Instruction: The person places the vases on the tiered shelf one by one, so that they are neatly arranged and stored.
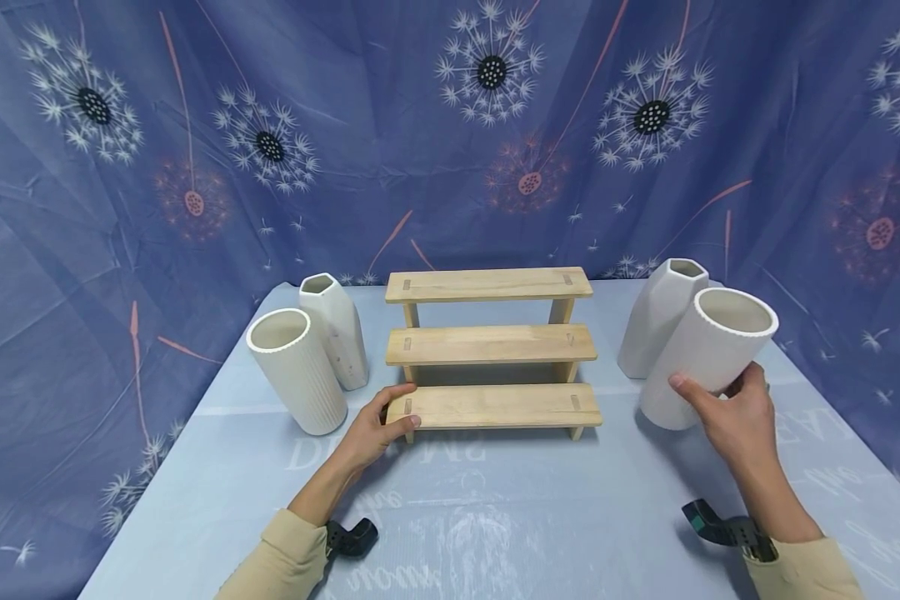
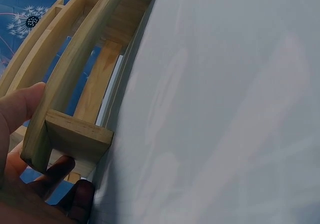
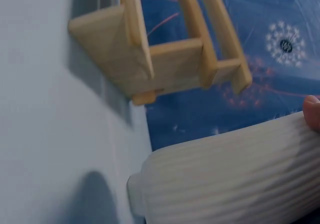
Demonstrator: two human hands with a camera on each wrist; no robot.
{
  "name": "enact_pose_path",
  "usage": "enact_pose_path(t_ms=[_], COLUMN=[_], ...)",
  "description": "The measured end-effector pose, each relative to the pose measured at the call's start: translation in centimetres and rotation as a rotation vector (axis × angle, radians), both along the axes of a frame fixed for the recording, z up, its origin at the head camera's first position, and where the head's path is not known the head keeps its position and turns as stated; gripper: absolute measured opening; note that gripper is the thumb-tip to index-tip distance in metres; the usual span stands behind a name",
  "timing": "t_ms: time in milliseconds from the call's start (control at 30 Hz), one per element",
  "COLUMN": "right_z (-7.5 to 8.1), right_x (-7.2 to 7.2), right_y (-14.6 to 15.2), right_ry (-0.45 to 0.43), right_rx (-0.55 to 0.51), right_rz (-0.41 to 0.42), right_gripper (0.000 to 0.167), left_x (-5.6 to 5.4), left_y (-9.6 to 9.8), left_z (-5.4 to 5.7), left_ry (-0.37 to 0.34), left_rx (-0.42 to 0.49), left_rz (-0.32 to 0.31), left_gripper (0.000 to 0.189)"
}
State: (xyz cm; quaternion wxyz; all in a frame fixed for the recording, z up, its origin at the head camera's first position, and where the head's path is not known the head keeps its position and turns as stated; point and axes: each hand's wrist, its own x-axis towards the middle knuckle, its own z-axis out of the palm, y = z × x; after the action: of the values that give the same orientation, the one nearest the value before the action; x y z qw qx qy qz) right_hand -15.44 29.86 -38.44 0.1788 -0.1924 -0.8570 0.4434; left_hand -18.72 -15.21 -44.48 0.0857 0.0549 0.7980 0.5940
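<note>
A three-step wooden display stand [image 1: 495,406] [image 2: 75,64] is at the middle of the table. My left hand [image 1: 371,433] grips the left end of its lowest step, thumb on one side and fingers reaching under the board in the left wrist view. On the right, my right hand [image 1: 738,421] holds a round white ribbed vase [image 1: 686,358] [image 3: 215,174] by its side, mouth up, its base close over the table. Just behind it stands a white faceted vase [image 1: 648,329], partly covered by the ribbed one. Most of the right hand is outside the right wrist view.
Left of the stand are another white ribbed vase [image 1: 300,375] and a white faceted vase [image 1: 341,333], side by side. A pale blue cloth with printed lettering covers the table [image 1: 540,517]. Behind everything hangs a blue curtain [image 1: 390,167] with dandelion prints.
</note>
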Motion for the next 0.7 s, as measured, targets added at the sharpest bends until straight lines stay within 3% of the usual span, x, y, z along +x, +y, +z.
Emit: enact_pose_path(t_ms=[700], right_z=[2.1], right_x=[1.9], right_y=[-3.8], right_ry=[0.085], right_rx=[0.012], right_rz=[0.175], right_gripper=[0.083], left_x=[-0.1], left_y=[0.0], left_z=[0.1], left_ry=[-0.030], left_rx=[0.026], left_rz=[-0.008], left_gripper=[0.055])
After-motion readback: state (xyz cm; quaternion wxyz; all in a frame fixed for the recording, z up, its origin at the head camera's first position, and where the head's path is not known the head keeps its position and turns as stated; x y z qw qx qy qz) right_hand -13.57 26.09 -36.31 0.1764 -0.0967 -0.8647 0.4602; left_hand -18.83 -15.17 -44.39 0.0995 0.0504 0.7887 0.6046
